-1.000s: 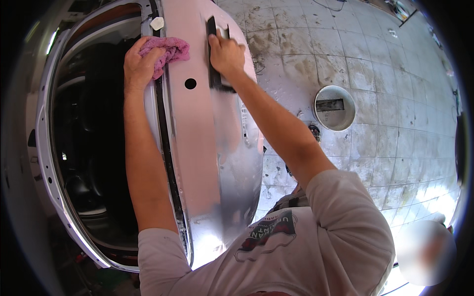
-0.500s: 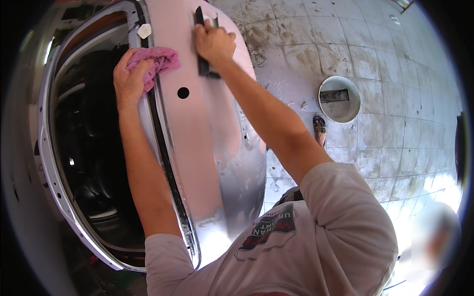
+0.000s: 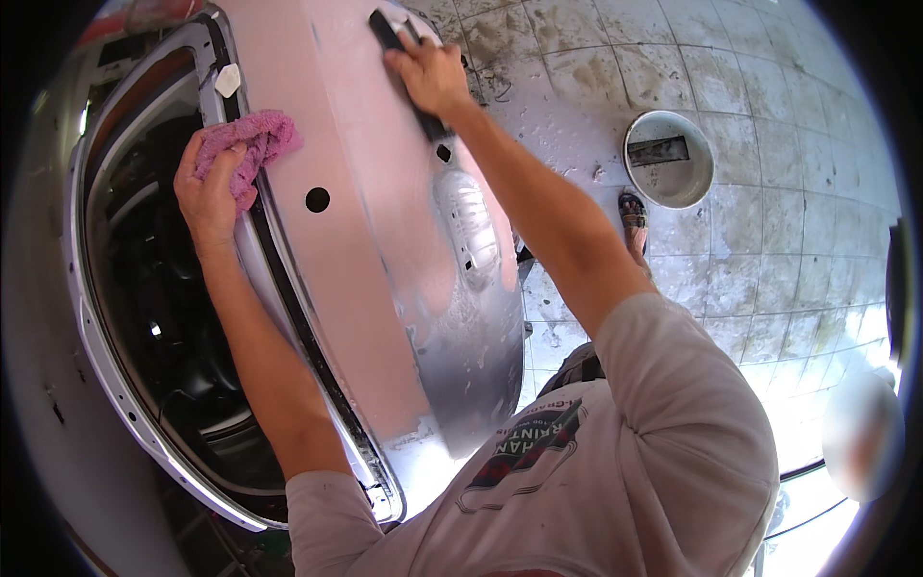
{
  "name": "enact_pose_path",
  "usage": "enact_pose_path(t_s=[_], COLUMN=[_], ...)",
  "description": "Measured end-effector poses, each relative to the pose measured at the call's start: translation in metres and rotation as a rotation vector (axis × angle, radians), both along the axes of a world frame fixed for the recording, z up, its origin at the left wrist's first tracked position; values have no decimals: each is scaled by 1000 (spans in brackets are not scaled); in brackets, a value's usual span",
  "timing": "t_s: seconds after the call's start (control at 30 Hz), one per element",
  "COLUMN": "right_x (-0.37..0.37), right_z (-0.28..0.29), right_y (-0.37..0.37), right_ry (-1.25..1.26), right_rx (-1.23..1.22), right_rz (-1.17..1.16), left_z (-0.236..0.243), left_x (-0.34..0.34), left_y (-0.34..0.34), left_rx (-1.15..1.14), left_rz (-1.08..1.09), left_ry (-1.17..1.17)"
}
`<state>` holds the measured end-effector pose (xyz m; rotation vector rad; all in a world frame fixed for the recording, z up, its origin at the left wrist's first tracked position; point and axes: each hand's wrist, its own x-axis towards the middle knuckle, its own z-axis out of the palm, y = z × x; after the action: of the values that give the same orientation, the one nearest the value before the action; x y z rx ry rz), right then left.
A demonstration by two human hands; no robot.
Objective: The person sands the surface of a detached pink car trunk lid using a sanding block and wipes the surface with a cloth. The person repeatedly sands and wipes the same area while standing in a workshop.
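A car body panel (image 3: pixel 351 279), coated pink with bare grey metal at its nearer right part, stretches in front of me. My right hand (image 3: pixel 433 79) grips a long black sanding block (image 3: pixel 386 33) lying against the panel's far right, where it curves down. Under my left hand (image 3: pixel 204 197) is a crumpled pink cloth (image 3: pixel 258 133); the fingers are closed round it at the edge of the dark opening. A round black hole (image 3: pixel 317 200) shows in the panel between my arms.
At the left, a wide framed opening (image 3: pixel 144 260) gives onto a dark interior. On the wet tiled floor (image 3: pixel 760 183) at the right stands a round bucket (image 3: pixel 700 183) with a dark rectangular block (image 3: pixel 659 151) in it. My sandalled foot (image 3: pixel 633 216) is beside the bucket. A blurred shape is at lower right.
My right hand has moved the sanding block farther right across the panel, toward its curved outer side. My left hand stays with the cloth at the opening's edge. The whole view has shifted slightly.
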<state>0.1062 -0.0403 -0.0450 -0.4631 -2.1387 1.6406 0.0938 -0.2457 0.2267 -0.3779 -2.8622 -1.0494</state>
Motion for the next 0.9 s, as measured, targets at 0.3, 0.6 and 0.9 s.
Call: enact_pose_path(t_s=[0.3,0.6,0.9], right_x=[28,206,106], right_z=[-61,-58,-100], right_y=[4,-62,-13], right_ry=[126,188,157], right_rx=[-72,-55,-49], right_rz=[-11,27,-53], left_z=[-1,1,-2], left_x=[-12,-11,-35], left_y=[-13,-34,-14], left_rx=[-22,-47,-54], left_rz=[-133,-52,-132], left_ry=[49,70,56])
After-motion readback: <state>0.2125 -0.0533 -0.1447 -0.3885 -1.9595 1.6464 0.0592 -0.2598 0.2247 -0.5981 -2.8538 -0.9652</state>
